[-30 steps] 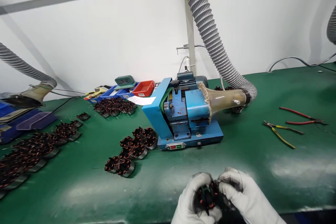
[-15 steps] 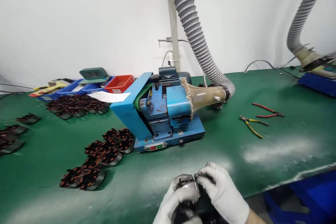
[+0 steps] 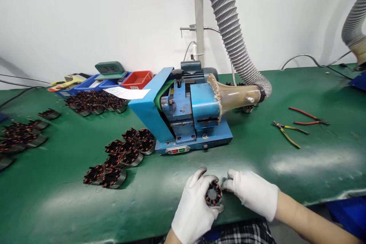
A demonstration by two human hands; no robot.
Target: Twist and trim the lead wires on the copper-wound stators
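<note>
In the head view my left hand (image 3: 194, 204), in a white glove, is wrapped round a motor stator (image 3: 214, 193). The stator is a small ring with copper windings and black insulation, its open face turned up toward me. My right hand (image 3: 248, 190), also gloved, has its fingers pinched together at the stator's right edge. Whatever lies between those fingertips is too small to make out. Both hands are just above the front of the green table (image 3: 160, 213). More stators (image 3: 130, 152) stand in a cluster to the left.
A blue belt-driven machine (image 3: 183, 116) stands behind my hands, with a grey duct hose (image 3: 233, 26) leading from its nozzle. Yellow-handled pliers (image 3: 290, 132) and red-handled pliers (image 3: 310, 118) lie at the right. Blue bins (image 3: 91, 82) and a red bin (image 3: 137, 79) are at the back left.
The view has shifted left and down. My left hand has turned the stator so its winding face shows. My right hand stays pinched at its right side, with more forearm visible.
</note>
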